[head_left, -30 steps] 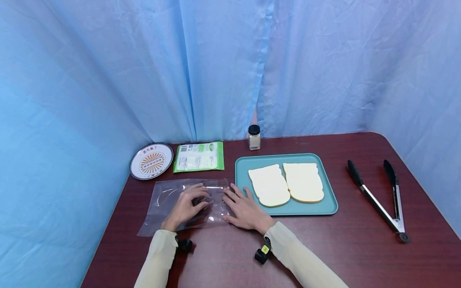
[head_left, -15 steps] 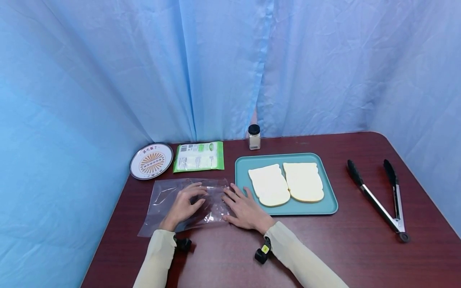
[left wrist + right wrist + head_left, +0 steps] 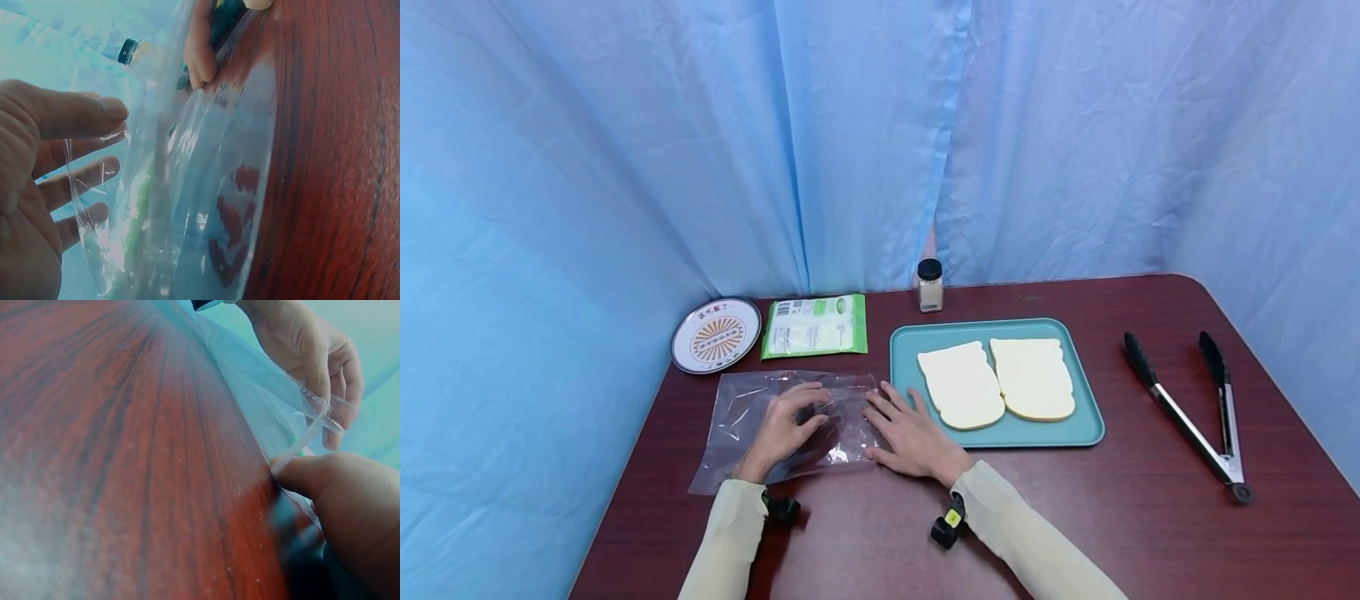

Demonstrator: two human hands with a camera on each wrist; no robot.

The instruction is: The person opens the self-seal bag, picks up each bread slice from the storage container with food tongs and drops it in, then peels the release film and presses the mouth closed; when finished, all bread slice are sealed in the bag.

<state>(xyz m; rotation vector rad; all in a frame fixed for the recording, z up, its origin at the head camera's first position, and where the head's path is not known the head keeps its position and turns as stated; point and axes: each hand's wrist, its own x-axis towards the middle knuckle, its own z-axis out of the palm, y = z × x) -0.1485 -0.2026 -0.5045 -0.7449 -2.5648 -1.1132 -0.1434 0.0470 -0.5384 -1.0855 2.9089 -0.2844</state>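
Observation:
A clear plastic bag (image 3: 722,442) lies lengthwise on the table, left of the tray. My left hand (image 3: 784,429) pinches its upper film between thumb and fingertips. In the left wrist view the bag (image 3: 209,181) gapes beneath that hand, its film pulled up into folds. My right hand (image 3: 913,440) rests at the bag's right end with fingers spread and straight, pressing the edge down. From the right wrist, the thumb (image 3: 306,475) shows on the table at the film's edge, and the raised film (image 3: 250,381) runs up to the left hand.
A teal tray (image 3: 1037,437) right of the bag bears two bread slices (image 3: 961,387). Behind stand a black-capped jar (image 3: 930,292), a green-and-white packet (image 3: 812,327) and a patterned plate (image 3: 717,336). Spread tongs (image 3: 1189,432) lie at the right. A blue curtain (image 3: 865,150) closes the back.
My left hand has shifted very slightly left with the film, and the reflections on the bag have changed. The right hand stays in place.

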